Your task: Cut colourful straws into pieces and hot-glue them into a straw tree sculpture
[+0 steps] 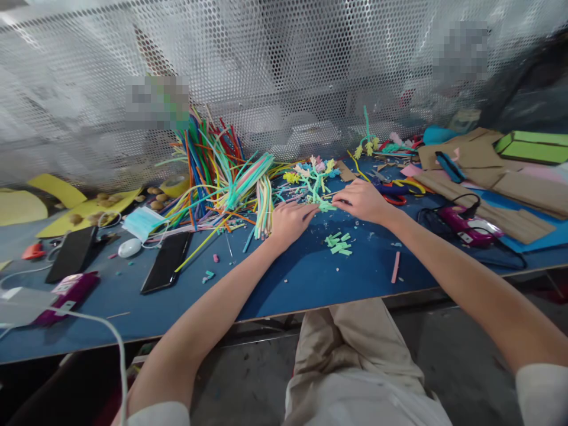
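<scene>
A small pipe-cleaner tree [316, 184] with a mint-green stem and yellow, pink and blue leafy tips stands on the blue table. My left hand [290, 222] lies at the left of its base, fingers stretched out towards the mint-green pieces there. On the other side, my right hand [361, 202] has its thumb and fingertips together beside the base. Whatever may be between those fingertips is too small to make out. Just in front of both hands is a loose pile of short mint-green pieces [339, 243].
Behind my left hand lies a large heap of coloured pipe cleaners [222, 171]. Phones [166, 263], a face mask [144, 222] and a white mouse [129, 248] are at left. Pliers [393, 189], cardboard [528, 192] and a purple power strip [470, 225] are at right. Perforated metal [284, 71] stands behind.
</scene>
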